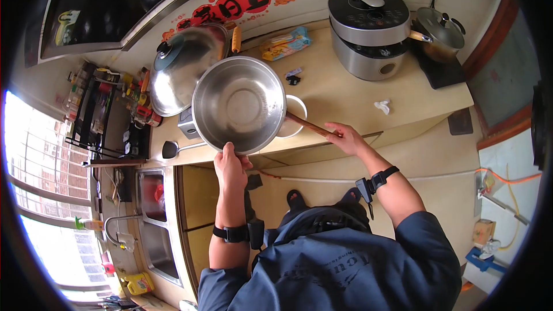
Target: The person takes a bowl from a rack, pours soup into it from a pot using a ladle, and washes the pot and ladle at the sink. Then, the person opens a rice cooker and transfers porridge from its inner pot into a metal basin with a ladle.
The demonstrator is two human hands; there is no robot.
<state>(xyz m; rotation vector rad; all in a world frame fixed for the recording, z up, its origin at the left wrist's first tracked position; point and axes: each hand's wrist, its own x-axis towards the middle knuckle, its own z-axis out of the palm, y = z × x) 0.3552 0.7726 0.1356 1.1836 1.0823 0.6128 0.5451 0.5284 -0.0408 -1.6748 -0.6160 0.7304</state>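
Bowl (239, 103) in left hand (231, 168), wooden handle (311, 126) in right hand (345, 140).
Left pinches the bowl's near rim, thumb on top; right grips the handle's right end. Other end meets the bowl's right side, can't tell if joined. Bowl is over the counter (345, 101), near edge. Lid (187, 72) far left, cooker (368, 20) far right.

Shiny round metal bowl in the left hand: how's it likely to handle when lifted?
The shiny round metal bowl is probably stiff, given its sheet-metal look. It's likely light for its size, since no load shows inside. Its smooth surface may slip if the left hand loosens its grip.
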